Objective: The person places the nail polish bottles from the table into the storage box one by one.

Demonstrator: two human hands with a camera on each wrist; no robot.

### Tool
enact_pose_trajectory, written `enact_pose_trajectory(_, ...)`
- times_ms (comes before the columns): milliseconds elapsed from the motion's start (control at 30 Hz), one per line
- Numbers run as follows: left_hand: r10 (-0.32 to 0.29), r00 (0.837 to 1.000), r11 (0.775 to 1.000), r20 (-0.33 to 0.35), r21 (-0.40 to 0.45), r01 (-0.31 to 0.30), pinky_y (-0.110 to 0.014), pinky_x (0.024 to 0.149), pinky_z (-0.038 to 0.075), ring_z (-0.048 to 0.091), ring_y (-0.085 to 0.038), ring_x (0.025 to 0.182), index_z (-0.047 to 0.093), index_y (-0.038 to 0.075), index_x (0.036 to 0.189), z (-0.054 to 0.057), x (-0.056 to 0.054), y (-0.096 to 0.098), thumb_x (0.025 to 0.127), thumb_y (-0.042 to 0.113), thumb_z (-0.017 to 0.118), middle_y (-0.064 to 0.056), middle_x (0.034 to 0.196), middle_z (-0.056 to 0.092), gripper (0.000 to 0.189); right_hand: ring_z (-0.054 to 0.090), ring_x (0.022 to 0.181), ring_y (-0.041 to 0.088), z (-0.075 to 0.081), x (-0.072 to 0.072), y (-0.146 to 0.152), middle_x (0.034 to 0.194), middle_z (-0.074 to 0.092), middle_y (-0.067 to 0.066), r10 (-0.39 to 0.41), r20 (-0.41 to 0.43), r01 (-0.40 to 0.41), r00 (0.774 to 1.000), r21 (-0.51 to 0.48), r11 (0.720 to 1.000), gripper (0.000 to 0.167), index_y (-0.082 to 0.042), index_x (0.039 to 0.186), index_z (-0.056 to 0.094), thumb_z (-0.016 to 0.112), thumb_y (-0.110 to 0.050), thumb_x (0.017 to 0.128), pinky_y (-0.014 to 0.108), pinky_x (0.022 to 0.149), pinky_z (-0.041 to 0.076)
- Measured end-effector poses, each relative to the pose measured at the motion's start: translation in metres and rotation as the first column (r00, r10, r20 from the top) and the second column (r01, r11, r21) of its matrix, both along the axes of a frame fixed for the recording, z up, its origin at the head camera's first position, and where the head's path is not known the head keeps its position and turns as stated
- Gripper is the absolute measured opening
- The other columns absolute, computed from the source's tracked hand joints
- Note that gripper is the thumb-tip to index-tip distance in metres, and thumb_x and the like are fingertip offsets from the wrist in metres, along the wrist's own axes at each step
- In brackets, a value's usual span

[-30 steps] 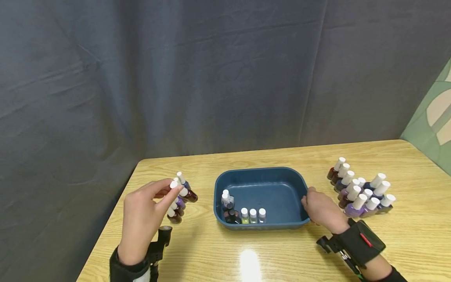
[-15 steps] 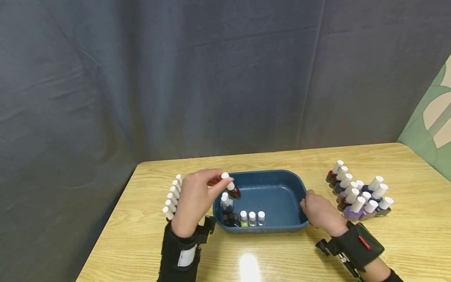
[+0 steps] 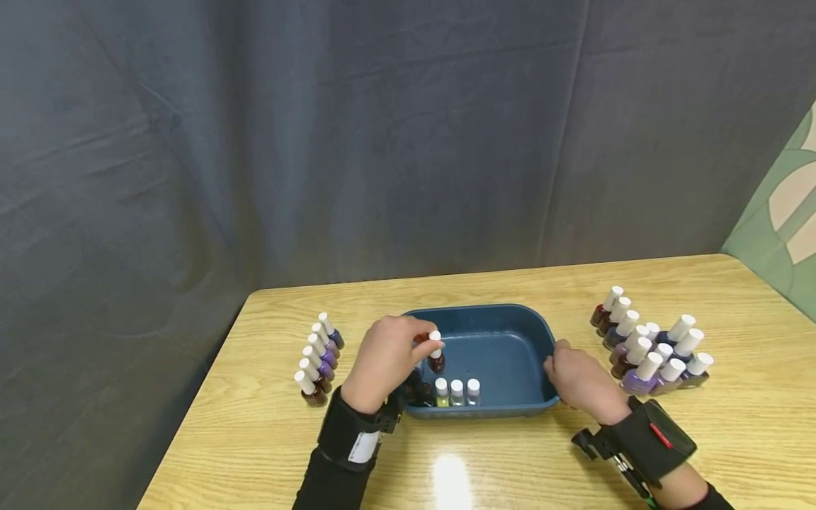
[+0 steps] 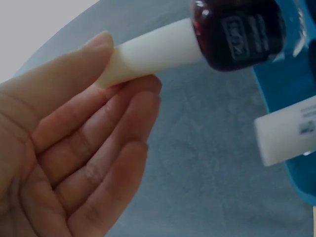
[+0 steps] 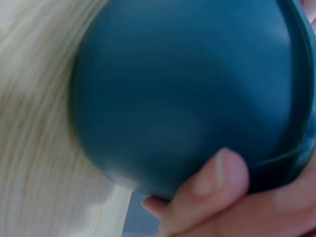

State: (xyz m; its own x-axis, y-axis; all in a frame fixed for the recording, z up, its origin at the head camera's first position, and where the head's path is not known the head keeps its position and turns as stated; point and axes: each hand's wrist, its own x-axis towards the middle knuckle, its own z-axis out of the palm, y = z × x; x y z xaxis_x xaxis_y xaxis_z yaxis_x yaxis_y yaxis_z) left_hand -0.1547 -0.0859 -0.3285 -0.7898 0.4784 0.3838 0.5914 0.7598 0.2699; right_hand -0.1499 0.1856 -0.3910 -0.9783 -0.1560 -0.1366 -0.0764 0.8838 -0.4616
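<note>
My left hand (image 3: pixel 390 358) pinches the white cap of a dark red nail polish bottle (image 3: pixel 436 363) between thumb and fingers, above the left part of a blue tray (image 3: pixel 510 407). In the left wrist view the dark bottle (image 4: pixel 237 32) hangs from its cap, near another white cap (image 4: pixel 286 131). At the tray's right end my right hand (image 3: pixel 585 382) grips the rim; the right wrist view shows its fingers (image 5: pixel 210 185) against the tray wall (image 5: pixel 173 98). Along the tray's near side stand small white-capped bottles (image 3: pixel 457 393). Dark bottles in the near left corner are partly hidden by my left hand.
On the wooden table (image 3: pixel 255 453), a slanted row of white-capped polish bottles (image 3: pixel 319 358) stands left of the tray. A larger group of polish bottles (image 3: pixel 650 354) stands to the right, behind my right hand. A grey curtain (image 3: pixel 408 142) hangs behind the table.
My left hand has carried the dark red nail polish bottle rightward from the left row to over the tray, then lower into it. My right hand has stayed on the rim.
</note>
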Motion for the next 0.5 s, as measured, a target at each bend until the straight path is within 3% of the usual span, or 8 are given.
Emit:
enact_pose_trajectory(133, 0.006, 0.999, 0.999, -0.045, -0.043, -0.008, -0.019, 0.055, 0.033, 0.041, -0.003, 0.051, 0.071, 0.02, 0.083, -0.005, -0.003, 0.002, 0.079, 0.029, 0.068, 0.007, 0.067, 0.062, 0.01, 0.047, 0.044, 0.016, 0.0, 0.0, 0.0, 0.057, 0.049, 0.007, -0.005, 0.015, 0.005, 1.0, 0.0, 1.0, 0.026, 0.014, 0.099, 0.041, 0.035, -0.012, 0.095, 0.029, 0.048, 0.033)
enact_pose_trajectory(233, 0.023, 0.997, 0.997, -0.069, -0.068, -0.028, -0.026, 0.069, 0.041, 0.049, -0.005, 0.056, 0.073, 0.022, 0.084, -0.008, -0.003, 0.002, 0.078, 0.029, 0.069, 0.007, 0.07, 0.066, 0.01, 0.048, 0.044, 0.016, 0.0, 0.0, 0.0, 0.057, 0.049, 0.007, -0.008, 0.024, 0.007, 1.0, 0.003, 1.0, 0.027, 0.014, 0.1, 0.04, 0.035, -0.012, 0.095, 0.029, 0.048, 0.034)
enact_pose_trajectory(333, 0.045, 0.997, 0.995, -0.064, -0.086, -0.051, -0.035, 0.082, 0.04, 0.056, -0.008, 0.064, 0.073, 0.023, 0.087, -0.011, -0.004, 0.003, 0.078, 0.029, 0.069, 0.008, 0.073, 0.068, 0.011, 0.048, 0.044, 0.016, 0.0, 0.0, 0.0, 0.057, 0.049, 0.007, -0.006, 0.021, 0.006, 1.0, 0.008, 1.0, 0.027, 0.014, 0.1, 0.041, 0.035, -0.011, 0.095, 0.029, 0.048, 0.034)
enact_pose_trajectory(500, 0.062, 0.997, 0.989, -0.053, -0.129, -0.068, -0.036, 0.084, 0.037, 0.057, -0.009, 0.067, 0.073, 0.025, 0.085, -0.014, -0.005, 0.003, 0.077, 0.03, 0.069, 0.008, 0.069, 0.066, 0.01, 0.047, 0.043, 0.016, 0.001, 0.0, -0.001, 0.056, 0.049, 0.007, -0.008, 0.022, 0.007, 1.0, 0.009, 1.0, 0.027, 0.015, 0.1, 0.04, 0.035, -0.011, 0.095, 0.029, 0.047, 0.033)
